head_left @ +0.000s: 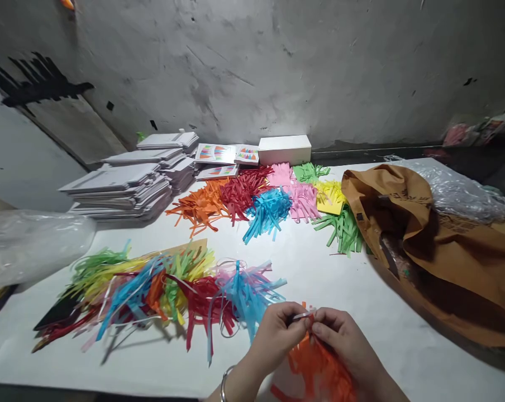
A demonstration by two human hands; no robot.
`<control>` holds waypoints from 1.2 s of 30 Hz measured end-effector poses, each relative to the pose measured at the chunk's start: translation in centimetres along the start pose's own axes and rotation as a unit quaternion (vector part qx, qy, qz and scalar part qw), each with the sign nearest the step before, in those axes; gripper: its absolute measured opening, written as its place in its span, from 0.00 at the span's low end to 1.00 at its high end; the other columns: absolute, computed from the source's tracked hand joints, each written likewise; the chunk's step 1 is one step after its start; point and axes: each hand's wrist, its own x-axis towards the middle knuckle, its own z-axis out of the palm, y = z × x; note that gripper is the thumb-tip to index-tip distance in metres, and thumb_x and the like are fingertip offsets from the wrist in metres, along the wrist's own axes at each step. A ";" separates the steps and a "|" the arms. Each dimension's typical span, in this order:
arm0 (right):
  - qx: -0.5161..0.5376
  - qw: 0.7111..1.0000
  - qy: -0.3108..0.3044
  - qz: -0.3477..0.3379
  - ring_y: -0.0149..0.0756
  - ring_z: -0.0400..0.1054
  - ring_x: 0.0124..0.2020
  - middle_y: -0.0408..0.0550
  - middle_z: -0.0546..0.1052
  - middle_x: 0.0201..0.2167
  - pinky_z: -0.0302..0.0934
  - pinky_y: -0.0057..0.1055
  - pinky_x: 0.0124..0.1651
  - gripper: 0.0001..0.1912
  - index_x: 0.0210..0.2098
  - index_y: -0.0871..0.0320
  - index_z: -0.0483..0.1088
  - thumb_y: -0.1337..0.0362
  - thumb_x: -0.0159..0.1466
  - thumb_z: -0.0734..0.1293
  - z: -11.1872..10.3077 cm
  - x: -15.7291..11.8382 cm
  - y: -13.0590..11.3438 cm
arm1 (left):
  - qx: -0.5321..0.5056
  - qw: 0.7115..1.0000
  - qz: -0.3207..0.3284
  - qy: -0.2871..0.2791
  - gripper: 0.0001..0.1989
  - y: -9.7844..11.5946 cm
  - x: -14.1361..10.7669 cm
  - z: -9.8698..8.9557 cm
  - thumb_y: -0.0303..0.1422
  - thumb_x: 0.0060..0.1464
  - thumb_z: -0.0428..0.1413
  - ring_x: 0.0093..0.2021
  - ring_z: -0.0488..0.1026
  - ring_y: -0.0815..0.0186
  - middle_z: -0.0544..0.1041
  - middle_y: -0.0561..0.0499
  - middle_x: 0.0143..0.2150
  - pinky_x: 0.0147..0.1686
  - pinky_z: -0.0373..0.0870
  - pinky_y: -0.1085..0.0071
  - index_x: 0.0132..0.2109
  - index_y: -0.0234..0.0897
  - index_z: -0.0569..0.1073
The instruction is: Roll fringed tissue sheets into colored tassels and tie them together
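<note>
At the front edge of the white table, my left hand (277, 333) pinches a thin white ribbon (301, 316) at the top of an orange paper tassel (317, 368). My right hand (348, 338) has its thumb and fingers closed on the top of the same tassel, fingertips close to those of the left. Its orange strips hang below, partly blurred and cut off by the frame. Left of my hands lies a row of strung tassels: a light blue tassel (243, 293), a red tassel (202, 304), and several green, yellow and blue ones.
Fringed paper bundles, including an orange bundle (204, 202) and a blue bundle (270, 209), lie farther back. Stacked white cartons (118, 184) stand back left, near a white box (284, 149). A brown bag (457, 268) covers the right side; plastic wrap (30, 240) lies left.
</note>
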 end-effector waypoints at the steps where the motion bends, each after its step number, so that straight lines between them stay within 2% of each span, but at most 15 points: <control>1: -0.052 0.998 0.022 -0.016 0.29 0.62 0.27 0.43 0.74 0.27 0.54 0.25 0.32 0.13 0.34 0.59 0.75 0.55 0.62 0.73 0.0 -0.1 0.1 | 0.021 1.000 0.016 0.008 0.11 -0.2 0.0 0.0 0.35 0.50 0.59 0.24 0.58 0.71 0.65 0.55 0.20 0.25 0.54 0.74 0.25 0.33 0.75; 3: -0.197 0.973 0.091 -0.077 0.29 0.61 0.27 0.43 0.73 0.31 0.55 0.26 0.30 0.10 0.37 0.57 0.74 0.57 0.63 0.71 0.0 -0.3 0.2 | 0.066 0.996 0.053 0.029 0.11 -0.6 0.0 0.1 0.33 0.51 0.56 0.23 0.59 0.71 0.66 0.55 0.20 0.25 0.55 0.74 0.25 0.33 0.76; 5: -0.338 0.917 0.142 -0.159 0.29 0.61 0.26 0.42 0.72 0.32 0.55 0.26 0.28 0.06 0.37 0.55 0.72 0.60 0.66 0.68 0.1 -0.6 0.3 | 0.113 0.989 0.091 0.042 0.11 -1.0 -0.1 0.0 0.32 0.54 0.54 0.23 0.61 0.70 0.69 0.54 0.21 0.25 0.56 0.74 0.27 0.34 0.77; 8: -0.433 0.857 0.134 -0.246 0.30 0.63 0.25 0.42 0.72 0.32 0.58 0.26 0.29 0.04 0.39 0.53 0.70 0.64 0.69 0.63 0.5 -1.0 0.4 | 0.167 0.976 0.135 0.042 0.12 -1.5 -0.2 -0.3 0.31 0.57 0.53 0.25 0.66 0.69 0.74 0.51 0.24 0.27 0.59 0.74 0.31 0.35 0.79; 12: -0.472 0.822 0.128 -0.292 0.30 0.66 0.26 0.42 0.74 0.33 0.60 0.26 0.30 0.06 0.42 0.53 0.69 0.68 0.69 0.61 1.0 -1.1 0.6 | 0.230 0.956 0.176 0.048 0.10 -1.9 -0.6 -0.6 0.30 0.59 0.52 0.26 0.69 0.67 0.77 0.50 0.26 0.29 0.62 0.73 0.34 0.36 0.78; 17: -0.513 0.796 0.158 -0.280 0.32 0.67 0.25 0.42 0.74 0.30 0.59 0.27 0.28 0.07 0.38 0.53 0.68 0.71 0.64 0.62 1.1 -0.7 0.9 | 0.300 0.933 0.195 0.039 0.09 -2.3 -0.8 -0.5 0.28 0.60 0.52 0.27 0.71 0.67 0.78 0.50 0.28 0.28 0.63 0.73 0.35 0.37 0.76; 20: -0.503 0.808 0.183 -0.248 0.32 0.64 0.24 0.42 0.71 0.28 0.57 0.28 0.28 0.06 0.33 0.53 0.66 0.71 0.61 0.62 0.9 -0.5 1.0 | 0.364 0.900 0.234 0.055 0.08 -2.9 -0.7 -0.2 0.27 0.60 0.51 0.27 0.72 0.65 0.78 0.49 0.28 0.28 0.63 0.72 0.35 0.37 0.75; 21: -0.484 0.825 0.186 -0.226 0.31 0.63 0.23 0.41 0.70 0.27 0.56 0.27 0.27 0.06 0.32 0.53 0.66 0.71 0.60 0.62 0.8 -0.5 1.0 | 0.382 0.889 0.245 0.067 0.08 -3.1 -0.7 -0.1 0.26 0.60 0.51 0.27 0.72 0.65 0.78 0.49 0.28 0.27 0.63 0.72 0.35 0.37 0.75; 23: -0.418 0.876 0.166 -0.174 0.31 0.62 0.24 0.41 0.68 0.27 0.56 0.27 0.28 0.05 0.30 0.54 0.65 0.71 0.59 0.63 0.6 -0.5 1.0 | 0.399 0.875 0.259 0.089 0.08 -3.4 -0.6 0.0 0.25 0.59 0.51 0.27 0.72 0.64 0.78 0.48 0.28 0.27 0.62 0.72 0.35 0.36 0.74; 25: -0.337 0.923 0.138 -0.125 0.32 0.62 0.26 0.41 0.69 0.27 0.57 0.27 0.29 0.04 0.31 0.54 0.66 0.69 0.60 0.63 0.4 -0.5 0.9 | 0.382 0.882 0.258 0.096 0.08 -3.4 -0.5 0.0 0.24 0.58 0.51 0.27 0.73 0.64 0.78 0.48 0.28 0.28 0.63 0.72 0.36 0.36 0.74; 26: -0.309 0.936 0.133 -0.107 0.33 0.63 0.27 0.42 0.70 0.28 0.57 0.27 0.29 0.02 0.32 0.54 0.67 0.67 0.62 0.63 0.4 -0.5 0.8 | 0.365 0.891 0.252 0.094 0.08 -3.4 -0.5 0.0 0.24 0.57 0.51 0.27 0.73 0.65 0.78 0.49 0.28 0.28 0.64 0.72 0.36 0.36 0.74; 28: -0.291 0.942 0.139 -0.095 0.33 0.63 0.27 0.42 0.71 0.29 0.58 0.27 0.30 0.03 0.35 0.55 0.69 0.62 0.64 0.65 0.4 -0.5 0.8 | 0.328 0.911 0.236 0.085 0.08 -3.2 -0.5 -0.1 0.24 0.56 0.51 0.27 0.73 0.66 0.78 0.50 0.28 0.28 0.64 0.73 0.36 0.36 0.75; 30: -0.305 0.936 0.144 -0.105 0.33 0.63 0.28 0.43 0.71 0.29 0.57 0.27 0.30 0.07 0.35 0.55 0.71 0.59 0.65 0.67 0.5 -0.5 0.8 | 0.303 0.924 0.220 0.081 0.09 -3.0 -0.5 -0.1 0.24 0.56 0.51 0.27 0.73 0.66 0.78 0.50 0.28 0.29 0.65 0.74 0.37 0.36 0.76; 36: -0.290 0.937 0.143 -0.135 0.33 0.62 0.28 0.43 0.69 0.28 0.56 0.28 0.31 0.13 0.30 0.56 0.70 0.56 0.67 0.66 0.6 -0.4 1.5 | 0.262 0.945 0.180 0.080 0.09 -3.3 -0.6 0.0 0.27 0.56 0.51 0.29 0.74 0.65 0.79 0.48 0.29 0.29 0.65 0.73 0.36 0.36 0.77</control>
